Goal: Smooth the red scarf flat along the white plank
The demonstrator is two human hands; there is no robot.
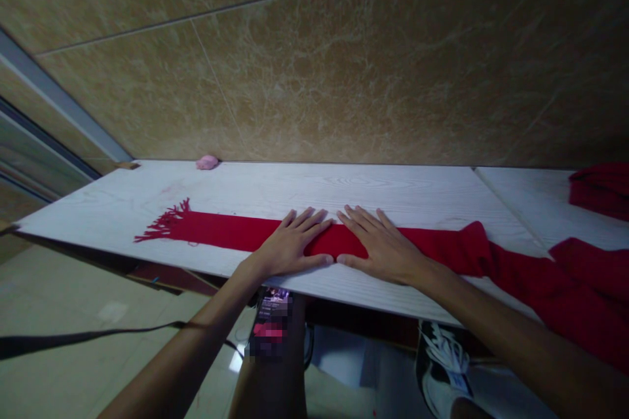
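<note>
Head camera is showing me one red scarf (221, 230) lying lengthwise on one white table (393, 190), with its fringe (164, 222) trailing at the left end. I am counting two hands on it, both the person's own. The left hand (289, 245) is resting palm down on the scarf's middle, fingers spread and released, gripping nothing. The right hand (381, 245) is lying flat just beside it on the same scarf, fingers likewise loose and splayed, and the thumbs are almost touching at the scarf's near edge. Both forearms are reaching in from below the scarf. Behind the scarf, against the wall, one pink lump (207, 162) is sitting. Right of the scarf, one red pile (602, 188) is lying. Below the scarf, one shoe (442, 360) is showing.
</note>
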